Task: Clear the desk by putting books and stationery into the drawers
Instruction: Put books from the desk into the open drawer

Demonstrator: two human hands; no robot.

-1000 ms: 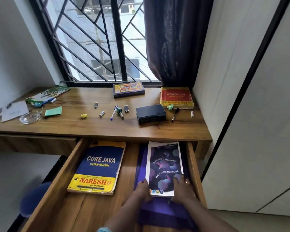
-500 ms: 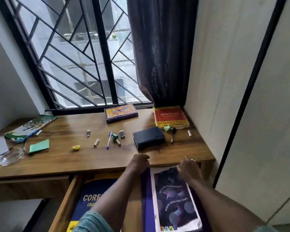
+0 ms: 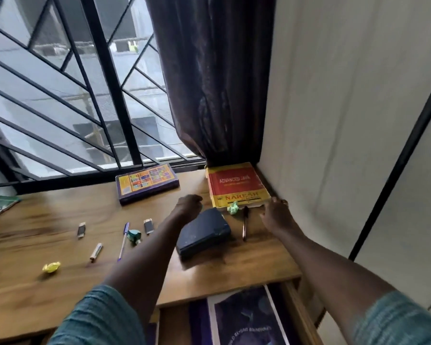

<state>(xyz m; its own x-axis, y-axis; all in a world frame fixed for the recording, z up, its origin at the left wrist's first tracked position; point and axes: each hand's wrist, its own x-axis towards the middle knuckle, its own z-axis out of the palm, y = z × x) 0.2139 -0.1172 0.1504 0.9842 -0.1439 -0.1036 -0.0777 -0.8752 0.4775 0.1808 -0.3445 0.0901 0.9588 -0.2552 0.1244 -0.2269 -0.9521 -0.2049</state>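
two bare hands stretch over the desk point(image 3: 60, 282) toward the red book point(image 3: 237, 185), which lies flat at centre right of the frame under the curtain point(image 3: 209, 83). the left hand point(image 3: 188, 205) hangs above the far end of a dark case point(image 3: 204, 232), its fingers bent down and blurred, so i cannot tell how far it is closed; the right hand point(image 3: 275, 215) is spread and empty just beside the book's near right corner, with a pen point(image 3: 244, 225) and a green paper ball point(image 3: 233, 207) between the hands. at the bottom edge the drawer point(image 3: 300, 317) stands out with a booklet point(image 3: 246, 319) inside.
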